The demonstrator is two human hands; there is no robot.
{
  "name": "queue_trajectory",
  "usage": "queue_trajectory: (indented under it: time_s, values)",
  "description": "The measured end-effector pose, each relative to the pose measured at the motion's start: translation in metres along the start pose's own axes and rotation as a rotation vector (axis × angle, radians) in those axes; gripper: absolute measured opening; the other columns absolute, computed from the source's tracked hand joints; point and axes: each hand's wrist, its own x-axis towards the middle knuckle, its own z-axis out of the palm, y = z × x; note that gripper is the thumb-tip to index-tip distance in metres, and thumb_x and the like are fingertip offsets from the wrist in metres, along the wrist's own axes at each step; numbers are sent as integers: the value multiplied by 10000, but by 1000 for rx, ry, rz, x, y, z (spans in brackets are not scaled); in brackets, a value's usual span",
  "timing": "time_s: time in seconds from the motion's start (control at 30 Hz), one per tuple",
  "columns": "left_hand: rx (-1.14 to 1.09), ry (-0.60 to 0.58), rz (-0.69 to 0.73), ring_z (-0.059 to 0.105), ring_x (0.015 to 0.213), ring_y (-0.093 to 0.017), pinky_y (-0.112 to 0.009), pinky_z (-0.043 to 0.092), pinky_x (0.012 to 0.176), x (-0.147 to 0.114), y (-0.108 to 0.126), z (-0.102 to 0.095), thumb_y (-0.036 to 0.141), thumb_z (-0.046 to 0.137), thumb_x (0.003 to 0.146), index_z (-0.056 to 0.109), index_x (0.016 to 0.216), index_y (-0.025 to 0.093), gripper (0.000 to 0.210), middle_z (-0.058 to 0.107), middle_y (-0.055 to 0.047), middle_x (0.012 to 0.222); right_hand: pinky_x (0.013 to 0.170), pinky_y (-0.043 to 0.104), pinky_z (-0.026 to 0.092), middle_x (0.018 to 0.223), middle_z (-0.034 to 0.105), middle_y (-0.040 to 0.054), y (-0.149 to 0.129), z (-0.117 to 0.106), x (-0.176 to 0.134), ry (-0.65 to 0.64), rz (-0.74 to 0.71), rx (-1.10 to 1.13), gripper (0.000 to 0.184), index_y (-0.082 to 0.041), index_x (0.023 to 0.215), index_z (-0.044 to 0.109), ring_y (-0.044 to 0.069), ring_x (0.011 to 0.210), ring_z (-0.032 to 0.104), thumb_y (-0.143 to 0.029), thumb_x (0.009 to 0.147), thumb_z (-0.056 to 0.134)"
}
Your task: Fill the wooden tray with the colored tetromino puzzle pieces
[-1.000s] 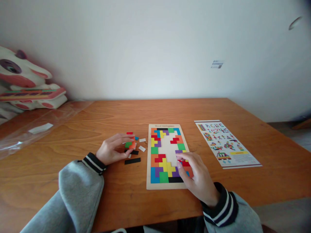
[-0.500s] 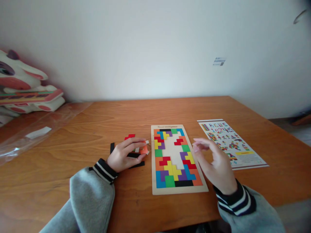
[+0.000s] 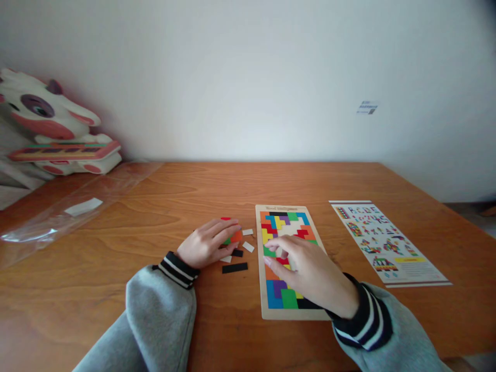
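My left hand (image 3: 209,241) rests palm down on a small pile of loose puzzle pieces, fingers stretched out over them. An orange piece (image 3: 236,237) shows by its fingertips, with a bit of green and red. White pieces (image 3: 248,247) and a black strip (image 3: 234,267) lie beside the hand. Over the wooden puzzle board (image 3: 294,314) hovers my right hand (image 3: 306,271), thumb and fingers apart, with nothing visible between them. Coloured block pieces line the board around a bare middle, which the right hand partly hides.
A printed pattern sheet (image 3: 411,266) lies right of the board. On the far left stands a cow-shaped toy keyboard (image 3: 65,150), with a clear plastic bag (image 3: 46,233) in front of it. A white wall rises behind the table (image 3: 217,181).
My right hand has moved left, from the board's right edge to over its middle. My left hand still covers the pile, whose pieces lie more spread out. The view has shifted slightly.
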Motion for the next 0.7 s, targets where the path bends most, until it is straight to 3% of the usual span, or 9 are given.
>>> queue_trajectory:
  time_s: [0.17,0.33,0.43,0.57,0.7]
  values:
    - [117,-59,-183,727,1052,-240,-368,607,945,-19,-27,-26,308,596,931,654,1219,211,309,728,-99,1214,798,370,598,1000,766,49,27,-12,2,123,-57,7,145,-248,999,684,209,873,733,-325,943,575]
    - [105,-297,-290,742,978,-243,-330,610,875,-22,-31,-43,361,531,931,665,1225,190,365,756,-98,1131,768,339,595,1007,772,37,57,-36,-7,103,-86,-13,170,-266,1001,704,200,861,733,-352,944,570]
    - [121,-354,-288,743,942,-258,-345,605,852,-18,-29,-45,374,537,913,682,1215,192,381,762,-100,1098,719,326,578,965,771,29,74,-56,-8,86,-43,-48,202,-267,1017,710,187,784,718,-392,948,567]
    - [131,-383,-258,737,917,-263,-357,604,815,-14,-28,-42,385,572,879,708,1173,229,360,765,-78,1077,747,356,562,932,768,38,90,-81,-3,203,1,-75,218,-247,1009,707,206,819,716,-409,938,580]
    - [190,-325,-274,718,990,-295,-423,593,886,-7,-25,-35,443,578,891,724,1146,242,356,753,-83,1139,726,347,565,903,773,35,94,-92,1,273,8,-65,201,-242,970,705,192,767,713,-400,942,585]
